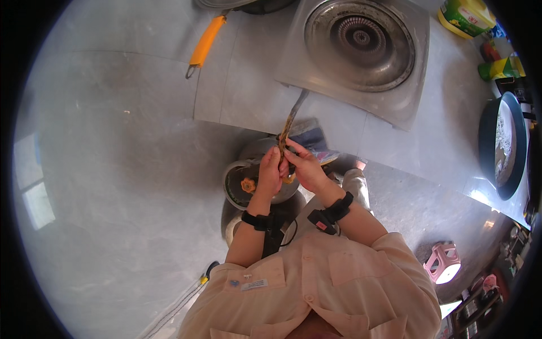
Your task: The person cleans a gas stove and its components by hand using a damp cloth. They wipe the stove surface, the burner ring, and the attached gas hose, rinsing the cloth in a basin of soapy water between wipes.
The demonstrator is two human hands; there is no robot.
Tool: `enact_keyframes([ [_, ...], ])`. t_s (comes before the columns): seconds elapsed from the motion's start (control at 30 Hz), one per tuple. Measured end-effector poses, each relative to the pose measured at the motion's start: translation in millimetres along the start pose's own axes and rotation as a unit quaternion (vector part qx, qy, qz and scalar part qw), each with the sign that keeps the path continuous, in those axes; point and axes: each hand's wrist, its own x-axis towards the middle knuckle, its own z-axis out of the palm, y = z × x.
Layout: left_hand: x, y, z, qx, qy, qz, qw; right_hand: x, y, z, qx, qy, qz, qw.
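A stained, dark and yellowish hose [292,116] comes down from under the front edge of a metal gas stove [351,95]. My left hand [271,169] and my right hand [308,168] pinch it close together, thumbs uppermost, below the counter edge. Yellowish material [289,179] shows beneath my fingers; whether it is the same hose I cannot tell. Under my hands stands a grey gas cylinder [229,195] with a round collar and an orange valve knob [248,185], just left of my left hand. My fingers hide the hose's lower end.
The stove's round burner [361,37] is bare. An orange-handled pan [207,41] lies left of it on the grey counter [237,97]. At the right are a dark basin [487,148] and a yellow-green jug [468,19]. A pink stool [443,260] stands on the floor.
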Motion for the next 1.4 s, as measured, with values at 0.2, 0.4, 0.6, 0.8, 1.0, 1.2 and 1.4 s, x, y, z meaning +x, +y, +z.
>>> enact_keyframes([
  [0.2,1.1,0.4,2.6,0.051,0.028,0.002,0.998,1.8,4.7,5.5,0.017,0.036,-0.033,0.999],
  [0.4,1.5,-2.6,-2.4,0.116,0.007,0.034,0.993,3.4,1.6,9.8,0.060,0.062,-0.028,0.996],
  [0.6,2.7,-2.7,1.6,0.121,0.015,0.036,0.992,9.4,-3.5,13.1,0.060,0.110,0.000,0.992],
  [0.8,2.7,-5.2,1.5,0.148,0.037,0.009,0.988,13.9,-14.0,20.8,0.076,0.140,0.013,0.987],
  [1.0,2.2,-0.8,-1.8,0.136,0.039,0.017,0.990,8.2,5.7,18.2,0.046,0.103,-0.047,0.993],
  [1.2,0.5,-2.0,4.7,0.167,0.056,0.033,0.984,12.3,4.9,17.1,0.043,0.122,-0.047,0.990],
  [1.4,2.8,-6.5,3.4,0.217,0.049,0.058,0.973,14.2,-0.9,19.0,0.049,0.149,-0.033,0.987],
])
